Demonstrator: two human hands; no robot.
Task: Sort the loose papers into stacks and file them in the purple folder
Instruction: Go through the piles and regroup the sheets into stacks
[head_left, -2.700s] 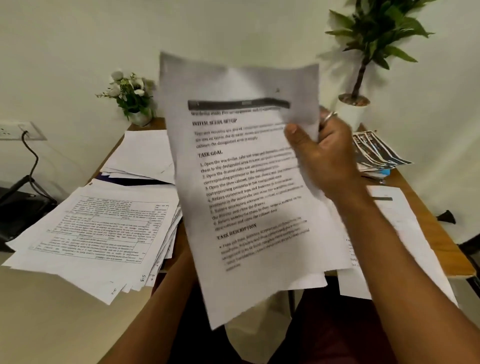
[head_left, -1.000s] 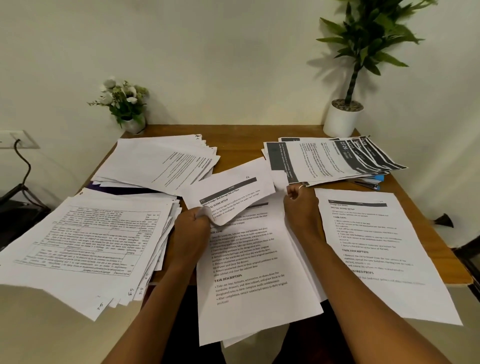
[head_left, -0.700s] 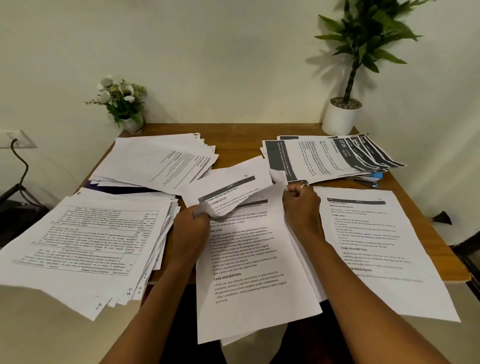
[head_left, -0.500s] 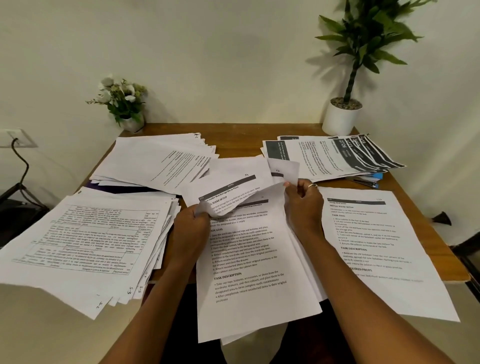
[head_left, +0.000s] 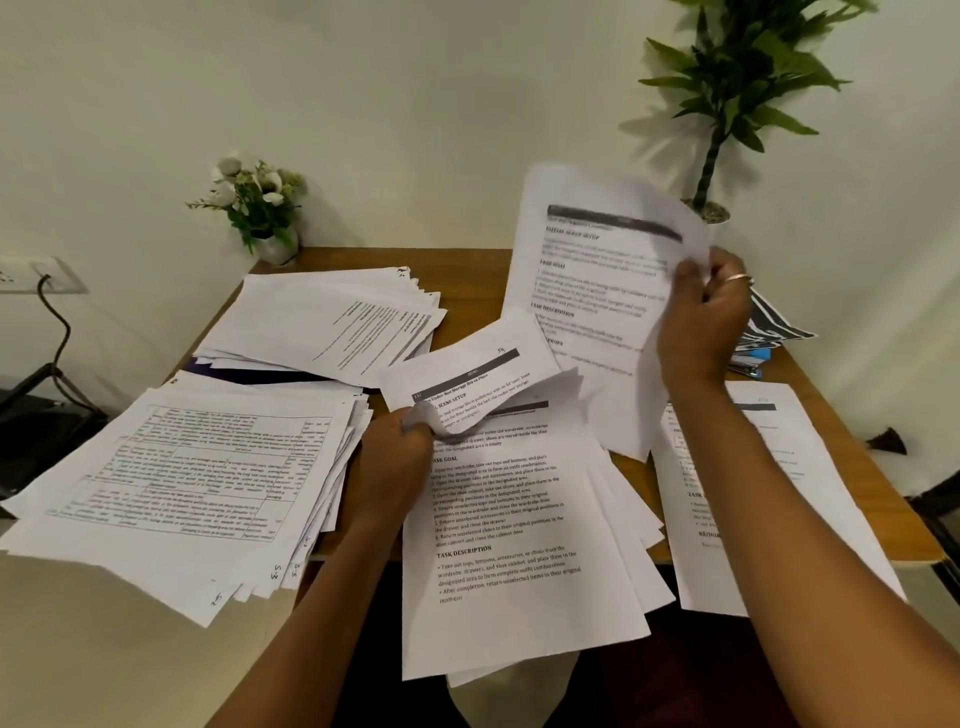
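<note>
four piles on the table, plus one bundle in hand.

right hand pinches a single lifted sheet by its right edge, thumb in front, fingers curled behind. the sheet stands nearly upright with its print toward the wearer, likely so the heading can be read before it is assigned a pile.

left hand is clenched on the curled-back pages at the upper left corner of the working bundle, which overhangs the near table edge. this grip seems meant to mark the place in the bundle.

table-form stack at left, fanned, hanging off the edge. back-left stack lies on the purple folder; only a dark sliver shows beneath, so open or closed cannot be told. single printed page at right. dark-banded sheets mostly hidden behind the right hand.

judgement: sorting is midway and filing has not begun. the folder needs uncovering first.
</note>
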